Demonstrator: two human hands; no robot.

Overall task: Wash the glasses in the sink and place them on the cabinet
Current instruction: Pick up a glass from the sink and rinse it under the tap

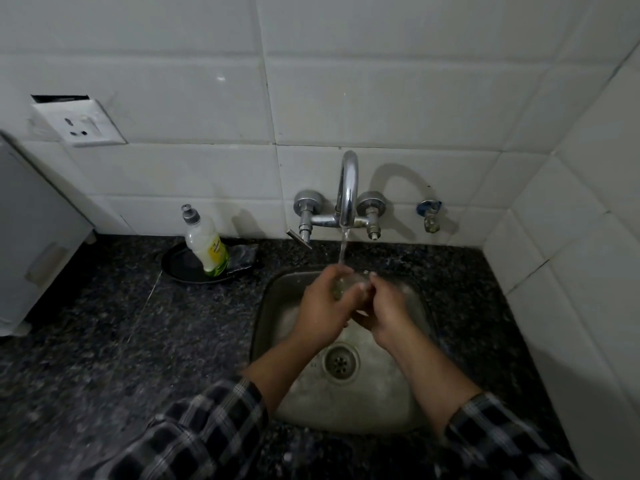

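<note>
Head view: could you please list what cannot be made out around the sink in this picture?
1. Glass: head view; the left hand and right hand wrap most of it and running water blurs the rest, so its shape is unclear.
2. Dish soap bottle label: head view; too small and dim to read.
3. White appliance: head view; cut off by the left edge.

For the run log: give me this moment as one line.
step: rinse | glass: under running tap, over sink | left hand: grips glass | right hand: grips glass | soap bottle: standing in dish
</note>
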